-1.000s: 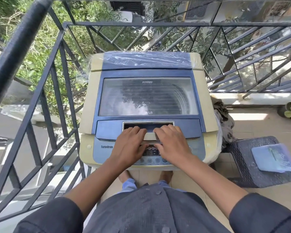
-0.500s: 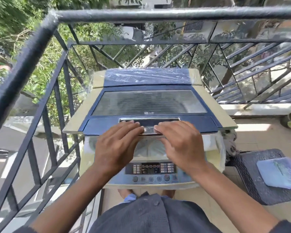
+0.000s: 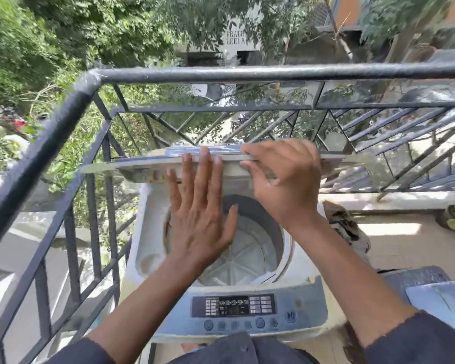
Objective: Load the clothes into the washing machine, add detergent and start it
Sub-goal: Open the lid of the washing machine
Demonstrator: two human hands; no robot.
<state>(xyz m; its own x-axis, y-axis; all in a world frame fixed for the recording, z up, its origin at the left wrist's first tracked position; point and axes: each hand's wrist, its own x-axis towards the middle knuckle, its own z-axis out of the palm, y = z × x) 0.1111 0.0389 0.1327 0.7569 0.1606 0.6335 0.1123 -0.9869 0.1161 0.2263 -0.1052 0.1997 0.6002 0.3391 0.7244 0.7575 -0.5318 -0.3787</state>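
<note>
- Right hand (image 3: 284, 179): fingers curled over the front edge of the washing machine lid (image 3: 147, 166), thumb underneath; clamped on that edge.
- Left hand (image 3: 200, 206): flat, fingers spread apart, fingertips against the underside of the lid just left of the right-hand grip; grasps nothing.
- Lid: raised, seen nearly edge-on, its front edge level with both sets of fingertips; the far part is hidden behind it.
- Drum (image 3: 247, 248): uncovered directly below the two hands, pulsator ribs visible at the bottom; no clothes show inside.
- Control panel (image 3: 234, 306): below the wrists, nearest the person, with a row of round buttons along its lower edge.
- Crumpled cloth (image 3: 344, 224): right of the gripping hand, against the machine's side.
- Railing (image 3: 247, 73): beyond the lid, past the fingertips.
</note>
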